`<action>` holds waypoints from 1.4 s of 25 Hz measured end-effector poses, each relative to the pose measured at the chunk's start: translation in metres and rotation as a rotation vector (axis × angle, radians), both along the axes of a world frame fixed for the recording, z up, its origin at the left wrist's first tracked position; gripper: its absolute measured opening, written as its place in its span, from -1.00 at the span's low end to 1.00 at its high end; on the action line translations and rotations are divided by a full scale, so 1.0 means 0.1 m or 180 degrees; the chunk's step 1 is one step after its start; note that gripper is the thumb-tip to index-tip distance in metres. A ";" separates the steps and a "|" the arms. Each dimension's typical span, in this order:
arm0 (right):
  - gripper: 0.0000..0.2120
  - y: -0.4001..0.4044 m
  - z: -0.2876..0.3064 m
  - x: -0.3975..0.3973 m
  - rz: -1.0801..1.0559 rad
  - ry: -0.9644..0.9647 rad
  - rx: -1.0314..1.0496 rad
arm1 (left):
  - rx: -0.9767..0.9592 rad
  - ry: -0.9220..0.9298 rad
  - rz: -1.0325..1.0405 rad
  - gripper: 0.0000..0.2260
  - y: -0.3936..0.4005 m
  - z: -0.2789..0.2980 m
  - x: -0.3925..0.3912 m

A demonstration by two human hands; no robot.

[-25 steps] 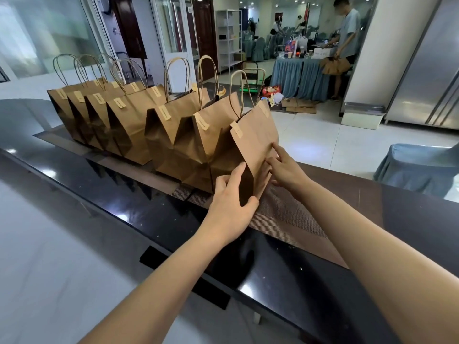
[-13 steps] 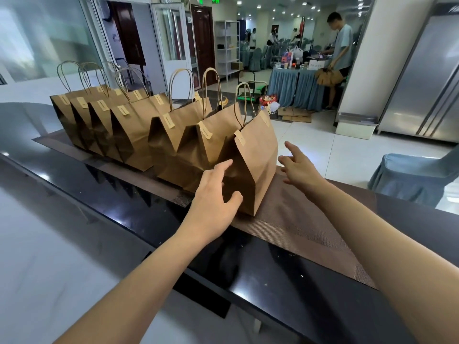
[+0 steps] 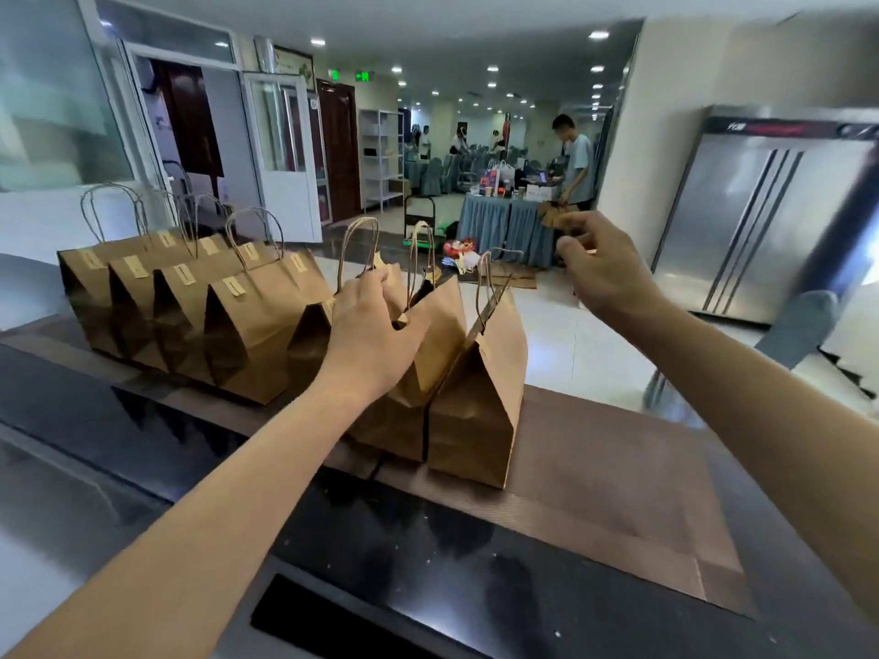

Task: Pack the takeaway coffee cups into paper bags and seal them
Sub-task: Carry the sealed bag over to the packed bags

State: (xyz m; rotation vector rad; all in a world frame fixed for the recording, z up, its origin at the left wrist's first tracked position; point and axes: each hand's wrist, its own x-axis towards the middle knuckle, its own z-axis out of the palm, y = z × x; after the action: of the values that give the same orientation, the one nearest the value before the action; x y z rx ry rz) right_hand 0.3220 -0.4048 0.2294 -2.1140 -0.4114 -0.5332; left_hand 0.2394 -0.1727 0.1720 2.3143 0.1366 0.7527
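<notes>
Several brown paper bags with twine handles and sticker-sealed folded tops stand in a row (image 3: 252, 335) on a brown mat (image 3: 609, 492) on the black counter (image 3: 428, 563). The rightmost bag (image 3: 480, 401) stands alone, touched by neither hand. My left hand (image 3: 376, 335) curls over the folded top of a bag just left of it (image 3: 437, 335) and grips it. My right hand (image 3: 604, 273) is raised in the air beyond the rightmost bag, fingers loosely curled, holding nothing. No coffee cups show; the bags hide whatever is inside.
A grey covered chair (image 3: 804, 325) stands past the counter's right end, with a steel cabinet (image 3: 761, 221) behind it. Further back a person (image 3: 575, 164) stands at a blue-draped table (image 3: 504, 225). Bare mat lies right of the bags.
My left hand left the rightmost bag's side and rose to the top of a neighbouring bag. My right hand lifted away from the bag into the air. The view tilted upward.
</notes>
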 end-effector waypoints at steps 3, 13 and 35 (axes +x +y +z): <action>-0.73 0.21 0.26 0.09 -0.0102 -0.0157 -0.0109 | 0.0024 0.0447 -0.0167 -0.34 0.13 0.06 0.22; -0.80 1.01 0.47 0.81 -0.0101 0.0498 -0.1290 | 0.0136 0.1296 -0.0588 -0.29 0.33 0.13 1.03; -0.66 1.60 0.10 1.58 0.0097 0.2503 -0.2241 | -0.0661 0.1431 -0.1281 -0.59 0.43 -0.08 1.59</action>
State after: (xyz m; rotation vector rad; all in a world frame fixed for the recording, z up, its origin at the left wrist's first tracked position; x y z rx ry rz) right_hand 0.4799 -0.2452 0.2396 -2.7513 -0.1742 0.5601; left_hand 0.3985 -0.1300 0.1644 2.1759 -0.0507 0.0114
